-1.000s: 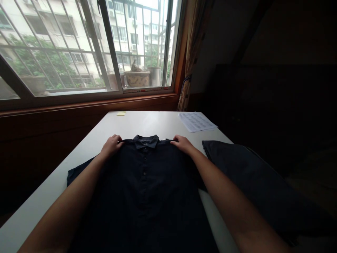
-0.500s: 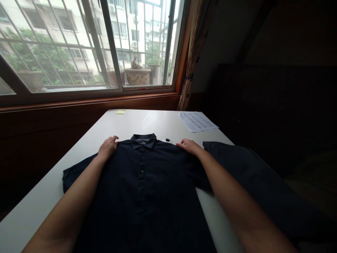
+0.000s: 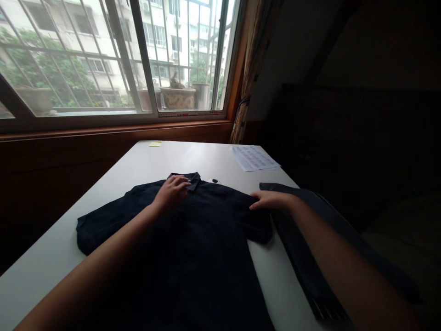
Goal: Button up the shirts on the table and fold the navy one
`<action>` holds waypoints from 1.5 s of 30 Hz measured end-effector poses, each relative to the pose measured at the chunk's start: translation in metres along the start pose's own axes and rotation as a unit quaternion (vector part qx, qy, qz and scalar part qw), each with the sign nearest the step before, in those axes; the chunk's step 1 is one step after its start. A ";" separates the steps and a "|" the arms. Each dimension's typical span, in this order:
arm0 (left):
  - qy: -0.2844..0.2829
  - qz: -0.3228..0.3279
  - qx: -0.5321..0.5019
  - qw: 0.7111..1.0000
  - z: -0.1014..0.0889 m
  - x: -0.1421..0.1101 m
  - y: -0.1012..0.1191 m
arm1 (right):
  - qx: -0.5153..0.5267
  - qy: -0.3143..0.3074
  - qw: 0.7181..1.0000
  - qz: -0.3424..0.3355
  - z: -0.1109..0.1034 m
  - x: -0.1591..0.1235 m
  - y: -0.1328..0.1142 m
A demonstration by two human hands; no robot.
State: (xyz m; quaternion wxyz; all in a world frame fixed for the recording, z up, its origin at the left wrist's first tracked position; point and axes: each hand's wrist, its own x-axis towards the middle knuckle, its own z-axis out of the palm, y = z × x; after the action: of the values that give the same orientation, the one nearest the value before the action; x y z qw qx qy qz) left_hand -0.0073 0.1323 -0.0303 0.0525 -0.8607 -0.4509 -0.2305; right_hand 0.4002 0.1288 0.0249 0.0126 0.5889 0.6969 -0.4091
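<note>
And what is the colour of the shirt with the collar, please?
The shirt is dark navy blue, best seen in the head view.

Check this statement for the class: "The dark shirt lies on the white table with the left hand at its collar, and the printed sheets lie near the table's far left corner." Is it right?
Not quite: the head view shows the printed sheets near the white table's far right corner. The dark shirt and left hand are described correctly.
</note>
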 end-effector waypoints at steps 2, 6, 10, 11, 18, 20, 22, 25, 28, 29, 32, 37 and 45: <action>-0.013 0.081 -0.036 0.996 0.011 0.002 0.045 | 0.020 0.008 1.000 -0.007 -0.002 -0.008 0.000; -0.093 0.133 -0.078 0.984 0.036 -0.006 0.126 | 0.134 -0.038 0.990 0.000 -0.004 -0.024 0.008; -0.145 0.116 -0.079 0.979 0.051 -0.015 0.166 | 0.148 -0.009 0.989 -0.007 0.001 -0.033 0.027; -0.147 0.116 -0.078 0.979 0.053 -0.017 0.170 | 0.134 0.020 0.991 -0.011 0.004 -0.033 0.032; -0.168 0.251 -0.138 0.943 0.038 -0.035 0.178 | 0.034 0.229 0.971 -0.058 0.024 -0.017 0.067; -0.182 0.283 -0.159 0.928 0.031 -0.039 0.179 | 0.063 0.265 0.960 -0.062 0.030 -0.012 0.072; -0.192 0.303 -0.180 0.916 0.024 -0.039 0.178 | 0.096 0.291 0.950 -0.061 0.034 -0.010 0.075; -0.190 0.306 -0.209 0.909 0.019 -0.031 0.173 | 0.121 0.305 0.942 -0.066 0.038 -0.011 0.076; -0.147 0.270 -0.219 0.926 0.023 -0.013 0.162 | 0.099 0.321 0.938 -0.083 0.040 -0.019 0.075; -0.127 0.251 -0.212 0.936 0.027 -0.006 0.156 | 0.080 0.337 0.934 -0.091 0.040 -0.022 0.074; -0.098 0.174 -0.154 0.968 0.045 0.016 0.135 | 0.005 0.395 0.913 -0.105 0.042 -0.033 0.069; -0.157 0.084 -0.064 0.982 0.069 0.042 0.096 | -0.137 0.436 0.882 -0.118 0.055 -0.054 0.053; -0.188 0.081 -0.041 0.978 0.073 0.048 0.067 | -0.235 0.277 0.918 -0.158 0.110 -0.066 0.045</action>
State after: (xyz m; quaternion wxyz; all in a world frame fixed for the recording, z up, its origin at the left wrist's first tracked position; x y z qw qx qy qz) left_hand 0.0954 0.1504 -0.0661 -0.0499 -0.9239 -0.3713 -0.0779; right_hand 0.4064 0.0095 -0.0403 -0.1078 0.5410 0.8326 -0.0502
